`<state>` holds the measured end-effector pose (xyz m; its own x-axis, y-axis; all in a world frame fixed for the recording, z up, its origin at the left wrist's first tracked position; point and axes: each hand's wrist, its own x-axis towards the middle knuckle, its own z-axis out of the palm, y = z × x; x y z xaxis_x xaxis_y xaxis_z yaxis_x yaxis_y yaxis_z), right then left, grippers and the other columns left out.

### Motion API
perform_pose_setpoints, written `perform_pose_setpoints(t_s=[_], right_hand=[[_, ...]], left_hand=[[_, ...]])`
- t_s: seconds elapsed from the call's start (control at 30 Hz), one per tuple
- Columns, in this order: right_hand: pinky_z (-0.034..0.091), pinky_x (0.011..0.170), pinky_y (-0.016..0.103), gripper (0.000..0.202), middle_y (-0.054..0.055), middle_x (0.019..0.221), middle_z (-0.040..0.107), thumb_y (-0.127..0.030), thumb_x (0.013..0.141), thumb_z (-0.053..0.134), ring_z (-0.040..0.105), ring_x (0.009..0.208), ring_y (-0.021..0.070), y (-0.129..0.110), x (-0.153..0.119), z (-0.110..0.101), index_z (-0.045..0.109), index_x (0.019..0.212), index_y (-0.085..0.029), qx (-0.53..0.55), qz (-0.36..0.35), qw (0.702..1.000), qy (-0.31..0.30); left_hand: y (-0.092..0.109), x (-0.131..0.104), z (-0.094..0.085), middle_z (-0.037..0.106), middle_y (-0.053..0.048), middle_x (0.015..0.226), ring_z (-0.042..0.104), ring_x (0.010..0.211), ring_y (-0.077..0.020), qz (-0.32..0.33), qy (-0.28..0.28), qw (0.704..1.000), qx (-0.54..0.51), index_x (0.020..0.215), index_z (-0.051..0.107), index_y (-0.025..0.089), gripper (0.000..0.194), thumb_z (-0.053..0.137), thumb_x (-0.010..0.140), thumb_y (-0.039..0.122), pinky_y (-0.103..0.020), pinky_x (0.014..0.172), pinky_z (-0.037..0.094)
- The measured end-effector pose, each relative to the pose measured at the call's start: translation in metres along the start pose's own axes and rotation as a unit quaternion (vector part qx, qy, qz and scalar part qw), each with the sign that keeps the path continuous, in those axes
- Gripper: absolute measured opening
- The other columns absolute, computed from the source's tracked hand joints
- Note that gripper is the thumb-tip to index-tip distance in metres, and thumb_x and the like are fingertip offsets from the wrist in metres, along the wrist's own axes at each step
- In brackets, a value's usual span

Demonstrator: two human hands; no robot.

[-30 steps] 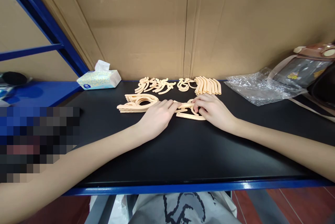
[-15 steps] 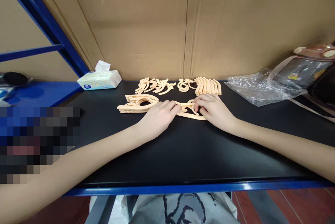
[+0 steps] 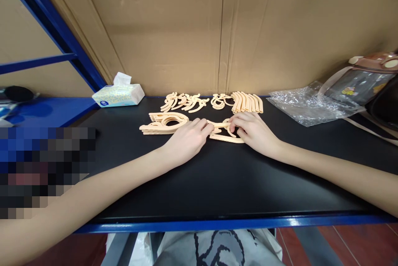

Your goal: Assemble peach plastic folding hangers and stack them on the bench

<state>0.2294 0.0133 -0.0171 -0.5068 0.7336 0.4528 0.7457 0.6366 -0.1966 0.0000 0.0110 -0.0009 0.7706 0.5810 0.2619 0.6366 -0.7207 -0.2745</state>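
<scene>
Between my two hands lies a beige plastic folding hanger [image 3: 226, 138], partly covered by my fingers. My left hand [image 3: 190, 136] pinches its left end, fingertips pressed together on the upper bar. At the other end, my right hand [image 3: 255, 132] has its fingers curled around the hanger near its curved middle part. Left of my left hand rests a stack of similar beige folded hangers [image 3: 163, 126]. Behind, near the cardboard, are loose curved pieces [image 3: 195, 102], ring-shaped hooks [image 3: 217, 101] and a row of curved hanger arms [image 3: 247, 102].
A tissue pack [image 3: 120, 93] stands at the back left of the black table [image 3: 217, 187]. Crumpled clear plastic [image 3: 306, 102] and a strapped bottle [image 3: 357, 83] sit at the right. A cardboard wall [image 3: 186, 29] closes off the back, and a blue frame [image 3: 66, 46] rises at left.
My left fingertips have shifted slightly left on the hanger, and its lower bar now shows a small gap from them. My right hand stays nearly in place.
</scene>
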Motion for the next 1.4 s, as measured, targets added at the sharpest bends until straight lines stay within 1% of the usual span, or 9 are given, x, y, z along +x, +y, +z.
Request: perform_pose_setpoints(t_s=[0.23,0.37,0.63,0.8,0.93,1.0,1.17,1.3,1.4], right_hand=[[0.035,0.089,0.036,0.027,0.004,0.101,0.064,0.002,0.075,0.039,0.055,0.103,0.0214,0.0,0.0,0.0,0.054,0.076,-0.02,0.0,-0.011,1.0,-0.008],[0.035,0.089,0.036,0.026,0.004,0.101,0.064,0.001,0.077,0.04,0.055,0.103,0.021,0.0,-0.001,-0.001,0.054,0.076,-0.02,0.005,-0.017,1.0,-0.01],[0.037,0.087,0.036,0.018,0.004,0.104,0.063,-0.006,0.084,0.044,0.055,0.1,0.0204,-0.003,0.0,-0.001,0.055,0.079,-0.02,0.016,-0.03,0.999,-0.021],[0.037,0.088,0.036,0.015,0.004,0.104,0.062,-0.008,0.084,0.046,0.055,0.1,0.0205,-0.003,-0.001,0.0,0.053,0.08,-0.02,0.007,-0.039,0.999,-0.005],[0.038,0.087,0.035,0.01,0.007,0.104,0.061,-0.014,0.088,0.045,0.054,0.098,0.0211,-0.006,-0.002,-0.001,0.053,0.088,-0.02,-0.02,-0.066,0.997,0.032],[0.038,0.084,0.035,0.009,0.007,0.1,0.061,-0.018,0.09,0.044,0.054,0.094,0.0211,-0.009,-0.002,-0.002,0.053,0.089,-0.02,-0.034,-0.08,0.995,0.038],[0.036,0.075,0.031,0.01,0.001,0.08,0.061,-0.024,0.091,0.047,0.055,0.077,0.0163,-0.01,-0.002,-0.003,0.053,0.084,-0.02,-0.009,-0.083,0.996,-0.012],[0.036,0.073,0.029,0.017,-0.001,0.076,0.058,-0.036,0.09,0.052,0.054,0.071,0.0136,-0.008,-0.001,-0.004,0.055,0.086,-0.02,0.027,-0.077,0.996,-0.036],[0.036,0.073,0.028,0.024,-0.001,0.075,0.057,-0.043,0.091,0.051,0.053,0.07,0.0138,-0.008,-0.001,-0.004,0.055,0.086,-0.019,0.032,-0.098,0.994,-0.048]], left_hand=[[-0.001,0.0,0.002,0.055,-0.007,0.094,0.053,0.082,-0.0195,0.001,0.006,1.0,0.003,0.1,0.054,0.013,0.018,0.037,0.095,0.013,-0.03,0.072,0.044],[0.0,0.001,0.001,0.056,-0.006,0.093,0.054,0.084,-0.0201,-0.007,0.004,1.0,-0.008,0.102,0.053,0.013,0.018,0.036,0.095,0.014,-0.031,0.074,0.045],[0.002,0.001,-0.002,0.058,-0.006,0.093,0.057,0.085,-0.0202,-0.024,-0.003,0.999,-0.043,0.104,0.05,0.014,0.015,0.037,0.095,0.014,-0.031,0.072,0.045],[0.002,0.0,-0.001,0.059,-0.006,0.096,0.057,0.087,-0.0203,-0.026,0.002,0.998,-0.052,0.109,0.048,0.014,0.019,0.035,0.096,0.015,-0.032,0.074,0.046],[0.002,0.0,-0.001,0.059,-0.005,0.095,0.057,0.086,-0.0201,-0.022,0.008,0.998,-0.054,0.108,0.048,0.015,0.018,0.036,0.095,0.015,-0.031,0.073,0.046],[0.002,0.0,-0.001,0.058,-0.005,0.094,0.057,0.085,-0.0198,-0.023,0.008,0.998,-0.053,0.107,0.048,0.015,0.017,0.036,0.096,0.015,-0.031,0.073,0.046],[0.002,0.0,-0.001,0.058,-0.005,0.096,0.056,0.086,-0.0198,-0.024,0.012,0.998,-0.063,0.107,0.047,0.015,0.016,0.037,0.095,0.016,-0.031,0.073,0.046],[0.001,-0.001,0.0,0.058,-0.005,0.094,0.056,0.086,-0.0205,-0.026,0.023,0.996,-0.079,0.106,0.047,0.016,0.015,0.039,0.093,0.015,-0.032,0.074,0.046],[0.0,-0.001,0.0,0.058,-0.005,0.092,0.056,0.085,-0.0208,-0.031,0.022,0.995,-0.091,0.104,0.047,0.016,0.014,0.041,0.091,0.013,-0.033,0.073,0.046]])
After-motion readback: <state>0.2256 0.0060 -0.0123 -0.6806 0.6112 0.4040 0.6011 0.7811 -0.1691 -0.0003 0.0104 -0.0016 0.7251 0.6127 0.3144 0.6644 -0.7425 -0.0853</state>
